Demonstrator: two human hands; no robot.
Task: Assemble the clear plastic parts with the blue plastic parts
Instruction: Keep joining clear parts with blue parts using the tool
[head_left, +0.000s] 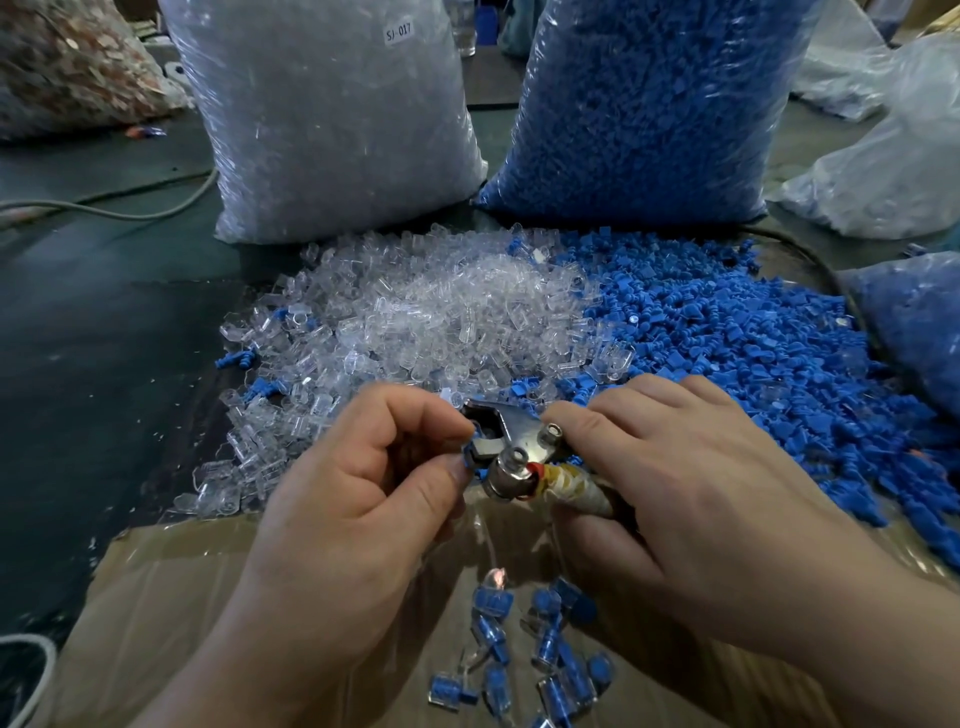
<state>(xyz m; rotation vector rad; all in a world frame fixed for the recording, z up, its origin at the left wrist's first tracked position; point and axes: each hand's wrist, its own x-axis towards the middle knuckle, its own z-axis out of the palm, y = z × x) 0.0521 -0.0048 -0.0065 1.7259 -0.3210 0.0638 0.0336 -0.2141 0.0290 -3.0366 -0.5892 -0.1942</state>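
"At the nose of the metal tool (506, 434), that's where I see the trouble," I say over the link. "I have the left hand (358, 467) hard against the jaws, thumb and forefinger pinching a blue part (469, 459). If the tool squeezes with those fingertips so near, they could get nipped. If the part sits crooked, I'd expect it to jam or spring loose."

"And your other hand?"

"The right hand (675, 493) is wrapped round the tool's taped handle, fingers curled over the top. The left's other fingers are tucked toward the palm. Neither hand is spread."

"Is there a clear piece in the jaws?"

"I cannot tell; the metal and my fingertips hide that spot."

"Where's the stock?"

"Just beyond the hands. The clear parts (415, 312) are heaped on the left and the blue parts (727, 343) on the right. The two heaps touch and mix along the seam, so a blind reach could bring up the wrong piece. Finished pieces (519, 649) lie on the cardboard sheet (208, 571) under my wrists. Farther back, a bag of clear parts (337, 114) and a bag of blue parts (649, 104) stand upright on the tabletop (78, 322)."
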